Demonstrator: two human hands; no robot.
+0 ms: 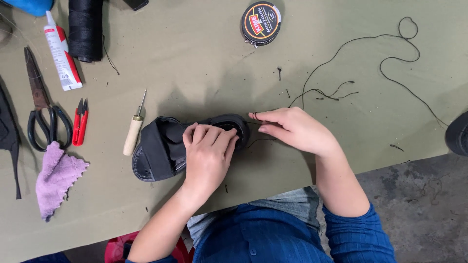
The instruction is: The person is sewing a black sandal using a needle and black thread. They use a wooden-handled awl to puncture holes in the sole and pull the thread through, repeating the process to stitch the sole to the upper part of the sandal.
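Head view: black sandal [161, 151] lying on its side near the front edge of the olive-green table [195, 58], toe strap toward the left, heel end toward the right. Left hand [207, 151] pressed down on the sandal's middle, fingers curled together over the footbed and clamped on it. Right hand [292, 129] just beside the heel end, fingertips pinched together on a black thread [341, 51] (wound round the forefinger, as far as can be made out). From that pinch, thread trailing away up and to the right across the cloth in loose curls, with a short frayed offshoot midway.

Left of the sandal, close by: wooden-handled awl [133, 129], point toward the far side. Further left: red thread snips [80, 122], then black-handled scissors [41, 109], and below them a crumpled lilac cloth [56, 178]. Along the far edge: white glue tube with red band [61, 51], spool of black thread [86, 29], and, well apart to the right, a round black polish tin [262, 22]. Small scraps of thread scattered over the table. Blue sleeve [356, 234] on the right forearm; grey floor [419, 204] beyond the table's front corner
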